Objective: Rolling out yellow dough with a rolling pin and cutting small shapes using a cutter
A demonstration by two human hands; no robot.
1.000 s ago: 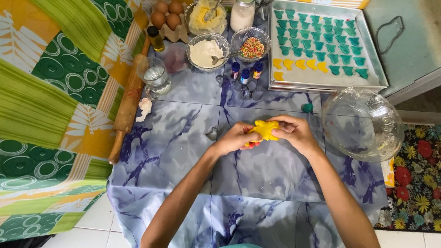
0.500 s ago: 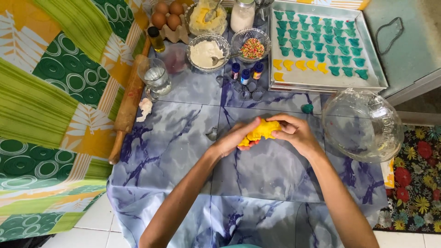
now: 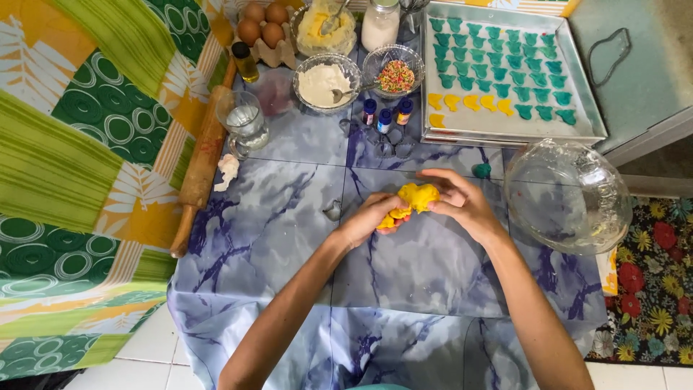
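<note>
I see both hands, left hand (image 3: 369, 222) and right hand (image 3: 456, 202), clenched around a lump of yellow dough (image 3: 413, 200) above the marbled surface (image 3: 289, 217). A clear glass bowl (image 3: 567, 196) sits at three o'clock, seemingly empty.

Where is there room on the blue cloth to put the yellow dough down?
Bare cloth lies below the hands, and more left of the left hand, beside the rolling pin. It is crowded around the flour bowl and baking tray.
</note>
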